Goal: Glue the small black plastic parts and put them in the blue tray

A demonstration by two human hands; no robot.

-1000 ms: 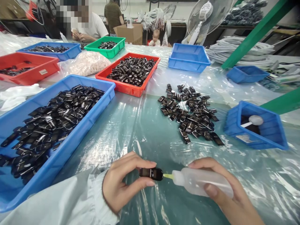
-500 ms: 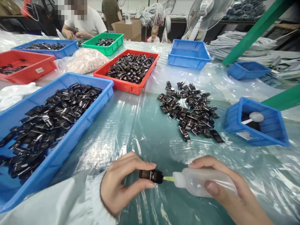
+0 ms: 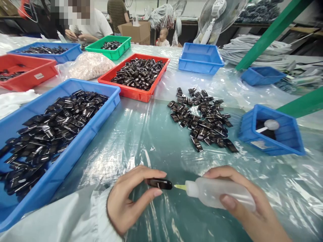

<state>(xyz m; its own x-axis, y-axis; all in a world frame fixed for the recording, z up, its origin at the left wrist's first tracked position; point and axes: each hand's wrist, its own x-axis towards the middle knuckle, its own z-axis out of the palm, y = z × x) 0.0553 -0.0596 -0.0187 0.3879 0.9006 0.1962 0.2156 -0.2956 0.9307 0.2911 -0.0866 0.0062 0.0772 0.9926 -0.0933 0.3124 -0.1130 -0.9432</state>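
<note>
The left hand [image 3: 123, 198] pinches a glossy black piece [image 3: 161, 184] between thumb and fingers, parted only by its thickness, above the counter [image 3: 151, 141]. The right hand [image 3: 259, 208] wraps widely spread fingers around a translucent bottle [image 3: 214, 192], its yellow tip [image 3: 181, 187] just beside the piece's end.
</note>
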